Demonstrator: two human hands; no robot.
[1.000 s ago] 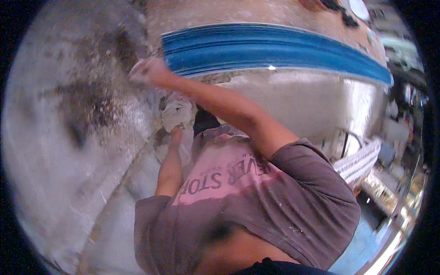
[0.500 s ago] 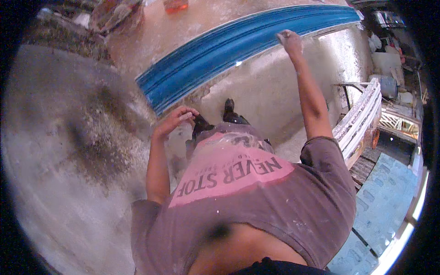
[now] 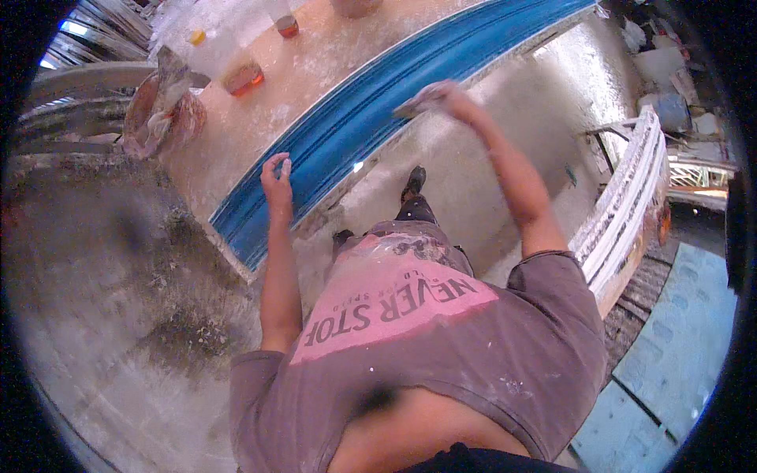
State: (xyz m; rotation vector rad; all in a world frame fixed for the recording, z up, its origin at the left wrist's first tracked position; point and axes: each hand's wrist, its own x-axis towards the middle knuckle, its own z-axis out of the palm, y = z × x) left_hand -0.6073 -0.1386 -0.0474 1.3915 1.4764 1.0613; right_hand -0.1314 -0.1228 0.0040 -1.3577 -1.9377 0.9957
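A long blue ribbed mould (image 3: 371,118) lies across a dusty orange-brown bench top (image 3: 315,63). My left hand (image 3: 276,177) rests on the mould's near edge toward its left end, fingers apart and holding nothing. My right hand (image 3: 445,98) is over the mould's middle, closed on a small flat pale piece (image 3: 410,108) pressed toward the blue surface. What the piece is stays too blurred to tell. My pink and brown shirt fills the lower middle, with my dark shoes (image 3: 414,185) below the bench edge.
A brown bowl with a rag (image 3: 162,110) and small bottles of orange liquid (image 3: 244,79) stand on the bench behind the mould. A stack of white moulded strips (image 3: 623,213) lies to my right. Blue panels (image 3: 678,355) cover the floor at lower right. The dusty grey floor (image 3: 118,315) spreads left.
My left hand went from near my chest out onto the blue mould. My right hand dropped from the mould's far right toward its middle. The view swung, bringing the bench closer.
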